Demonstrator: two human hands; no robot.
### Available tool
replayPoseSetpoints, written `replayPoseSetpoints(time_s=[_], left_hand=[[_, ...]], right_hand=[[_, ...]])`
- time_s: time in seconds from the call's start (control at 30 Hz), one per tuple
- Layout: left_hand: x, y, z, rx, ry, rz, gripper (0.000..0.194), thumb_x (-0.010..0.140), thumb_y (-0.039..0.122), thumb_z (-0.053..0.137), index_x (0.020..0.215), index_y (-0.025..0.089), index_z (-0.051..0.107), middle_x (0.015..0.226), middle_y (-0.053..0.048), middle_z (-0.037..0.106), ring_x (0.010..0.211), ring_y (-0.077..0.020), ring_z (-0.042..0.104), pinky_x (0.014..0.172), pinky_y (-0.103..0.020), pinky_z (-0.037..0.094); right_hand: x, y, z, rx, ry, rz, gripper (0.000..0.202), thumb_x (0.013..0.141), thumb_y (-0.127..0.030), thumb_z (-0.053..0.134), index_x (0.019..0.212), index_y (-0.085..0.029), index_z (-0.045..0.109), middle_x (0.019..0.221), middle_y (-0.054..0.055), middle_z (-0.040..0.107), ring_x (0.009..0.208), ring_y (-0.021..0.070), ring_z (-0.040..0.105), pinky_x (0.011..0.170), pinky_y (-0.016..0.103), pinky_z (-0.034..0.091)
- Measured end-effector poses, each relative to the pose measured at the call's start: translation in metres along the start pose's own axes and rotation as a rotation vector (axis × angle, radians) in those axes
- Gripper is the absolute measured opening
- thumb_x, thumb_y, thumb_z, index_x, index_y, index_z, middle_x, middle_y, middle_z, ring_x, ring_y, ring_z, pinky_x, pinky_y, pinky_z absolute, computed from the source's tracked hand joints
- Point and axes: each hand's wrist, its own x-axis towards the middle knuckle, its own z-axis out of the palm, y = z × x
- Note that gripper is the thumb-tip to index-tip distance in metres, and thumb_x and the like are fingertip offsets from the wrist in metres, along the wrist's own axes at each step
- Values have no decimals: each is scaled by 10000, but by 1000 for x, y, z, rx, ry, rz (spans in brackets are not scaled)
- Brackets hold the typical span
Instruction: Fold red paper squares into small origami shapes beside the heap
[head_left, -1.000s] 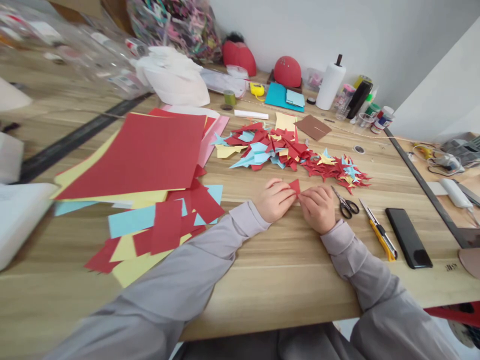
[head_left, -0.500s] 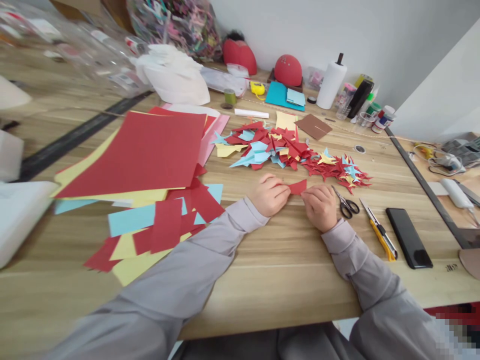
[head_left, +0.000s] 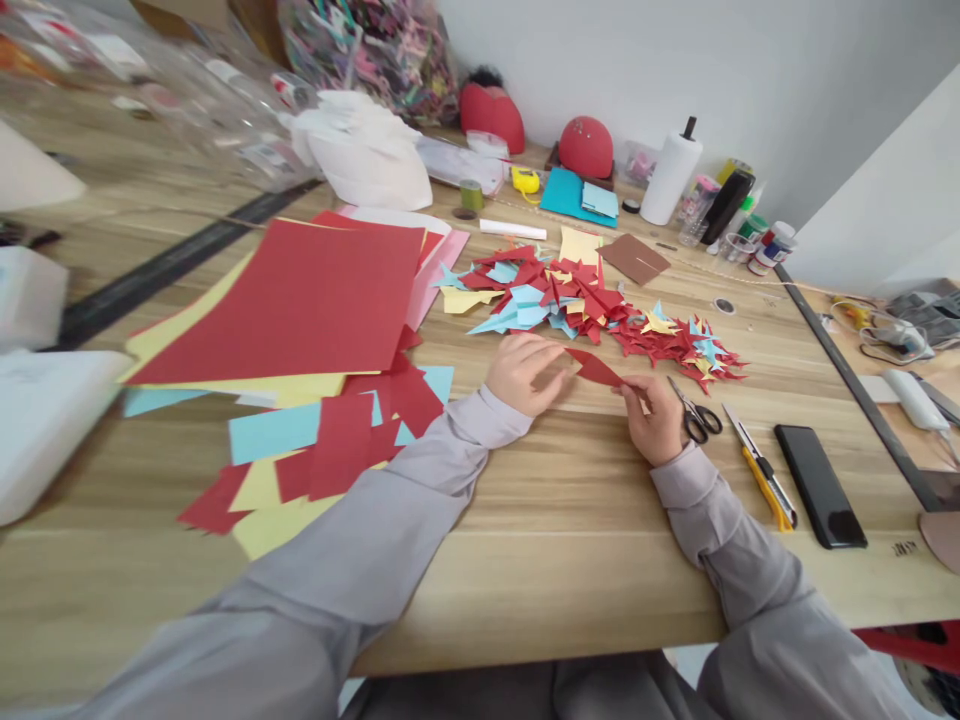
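Observation:
A small folded piece of red paper (head_left: 595, 367) is in the air above the table, its creased sides bowed apart. My right hand (head_left: 654, 418) pinches its right end between thumb and fingertips. At the other end, my left hand (head_left: 527, 373) has its thumb and fingers apart, fingertips beside the paper or just touching it. Just beyond both hands lies a heap of folded red, blue and yellow paper pieces (head_left: 555, 290), with smaller pointed folded pieces (head_left: 679, 340) to its right. Black-handled scissors (head_left: 701, 422) rest close to my right hand.
Left of my arm are large red sheets (head_left: 300, 300) and loose cut red paper rectangles (head_left: 341, 447). A yellow utility knife (head_left: 763, 470) and a black phone (head_left: 820, 487) lie at right. Farther back stand a white roll (head_left: 671, 175), a yellow tape measure (head_left: 525, 181) and several bottles.
My left fingers have spread and drawn back from the red paper. My right hand has shifted slightly right, still pinching it. More of the paper now shows, tilted. The camera view has turned slightly.

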Motion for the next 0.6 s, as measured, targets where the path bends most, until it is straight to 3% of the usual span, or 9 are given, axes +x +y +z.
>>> replayPoseSetpoints(time_s=[0.1,0.2,0.37,0.6], left_hand=[[2,15,0,-102,-70,67,201,821,216,504,963,145,627,950,-105,694,913,-227,599,797,-394,471],[1,26,3,-114,-110,118,232,854,143,422,991,149,608,951,-100,698,903,-214,603,784,-383,468],[0,30,7,7,-168,267,219,845,135,416,929,145,617,918,-100,702,876,-217,611,798,-394,448],[0,27,9,114,-189,309,214,834,152,432,910,144,631,902,-94,701,859,-216,598,799,-390,429]], right_hand=[[-3,-1,4,79,-106,36,103,881,-223,483,955,-219,554,827,49,698,761,174,679,664,291,543],[-2,-4,4,20,-175,-39,113,869,-223,497,961,-218,561,856,55,689,807,186,668,711,308,538],[-1,-8,-1,-64,-117,-149,255,835,-230,552,1087,-195,529,1013,109,653,968,223,613,841,382,501],[-1,-10,-2,-93,-89,-255,124,848,-170,519,926,-214,605,900,74,677,873,193,623,766,358,494]])
